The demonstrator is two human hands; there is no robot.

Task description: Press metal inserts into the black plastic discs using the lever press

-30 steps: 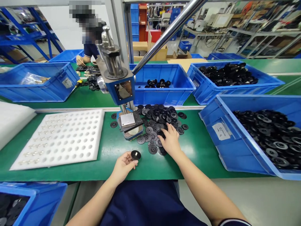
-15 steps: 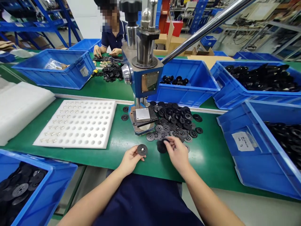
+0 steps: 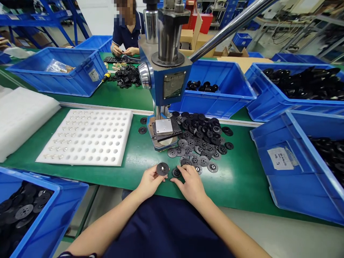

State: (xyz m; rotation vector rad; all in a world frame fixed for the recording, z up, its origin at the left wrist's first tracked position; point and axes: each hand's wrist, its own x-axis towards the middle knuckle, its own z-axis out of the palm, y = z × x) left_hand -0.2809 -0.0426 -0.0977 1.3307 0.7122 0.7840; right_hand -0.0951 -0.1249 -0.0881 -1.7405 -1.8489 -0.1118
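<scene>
My left hand pinches a black round plastic disc with a small shiny piece at its centre, held face up above the bench. Just to the right, my right hand has thumb and fingers at the edges of another black disc with a raised ringed hub. The two discs are close together but apart. Beyond my right hand lies a spread pile of similar black discs. A hand press stands behind them, with a metal plate on its base.
A white foam tray with several small shiny parts in its left holes sits at left. Blue bins of black parts stand around, one low at left. The press lever slopes up right. A co-worker sits across.
My right hand has moved left, bringing its disc beside the left one. My left hand keeps its disc almost in place. The view has shifted slightly.
</scene>
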